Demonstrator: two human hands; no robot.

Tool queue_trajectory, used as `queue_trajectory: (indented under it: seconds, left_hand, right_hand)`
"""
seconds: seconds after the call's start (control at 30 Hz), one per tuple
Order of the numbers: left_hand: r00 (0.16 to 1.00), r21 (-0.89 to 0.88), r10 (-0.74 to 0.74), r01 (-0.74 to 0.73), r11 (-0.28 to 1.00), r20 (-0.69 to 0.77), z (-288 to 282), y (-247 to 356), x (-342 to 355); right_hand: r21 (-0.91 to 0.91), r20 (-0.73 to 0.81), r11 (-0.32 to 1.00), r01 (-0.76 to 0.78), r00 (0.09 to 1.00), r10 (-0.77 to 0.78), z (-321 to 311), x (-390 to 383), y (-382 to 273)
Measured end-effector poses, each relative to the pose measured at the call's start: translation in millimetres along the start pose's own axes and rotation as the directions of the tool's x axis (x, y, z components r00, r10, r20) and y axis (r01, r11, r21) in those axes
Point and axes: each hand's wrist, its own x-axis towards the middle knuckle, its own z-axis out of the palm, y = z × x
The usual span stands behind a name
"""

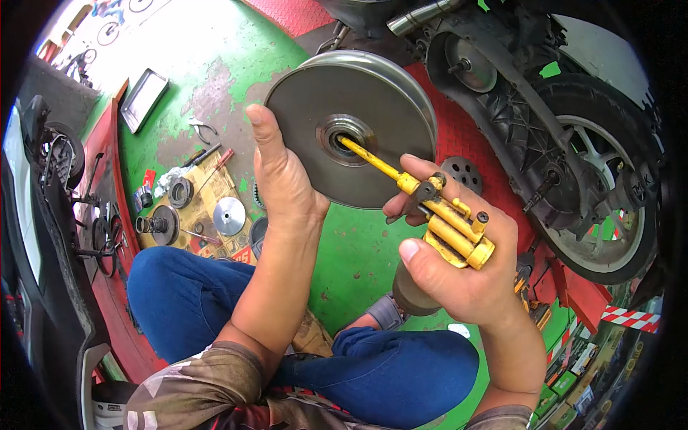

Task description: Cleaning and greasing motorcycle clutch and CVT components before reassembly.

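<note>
My left hand [283, 175] grips a dark metal pulley disc [304, 118] by its left edge, with the thumb upright along the rim. The disc has a shiny rim and a centre hub [345, 125]. My right hand [462, 272] is closed around a yellow grease gun [448, 226] with a dark cylinder [412, 301] beneath. Its long nozzle tip sits at the hub's opening; how far inside is hard to tell.
Cardboard [204, 183] at left carries a silver plate [229, 216], a spring [150, 225], rings and tools. Pliers [203, 130] and a metal tray [144, 100] lie beyond. A scooter's rear wheel [613, 254] and housing stand right; red ramps and another vehicle flank me.
</note>
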Motion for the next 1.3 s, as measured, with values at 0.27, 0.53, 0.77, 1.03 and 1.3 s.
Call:
queue_trajectory:
  seconds: [0.27, 0.53, 0.77, 1.03, 1.3]
  left_hand:
    - [0.994, -0.016, -0.048, 0.047, 0.999, -0.093, 0.2, 0.2, -1.7]
    - [0.942, 0.580, 0.326, -0.307, 0.754, 0.076, -15.1, 6.0, -7.7]
    - [0.908, 0.781, 0.395, -0.349, 0.518, 0.144, -2.2, -1.0, -21.9]
    - [0.939, 0.802, 0.341, -0.168, 0.574, -0.047, 13.7, 6.1, -22.7]
    - [0.957, 0.815, 0.241, -0.010, 0.580, -0.159, 1.6, 7.5, -10.7]
  right_hand:
    - [0.008, -0.004, 0.996, -0.087, 0.996, 0.087, 1.3, 2.7, -2.7]
    - [-0.386, 0.092, 0.915, -0.119, 0.982, 0.166, -12.1, 9.2, -33.3]
    - [-0.814, 0.201, 0.562, 0.147, 0.979, 0.035, 21.9, -3.1, -30.5]
    - [-0.944, 0.251, 0.176, 0.277, 0.955, -0.157, 48.8, -10.4, -1.2]
    - [-0.951, 0.302, -0.011, 0.310, 0.917, -0.261, 54.5, -9.9, 21.9]
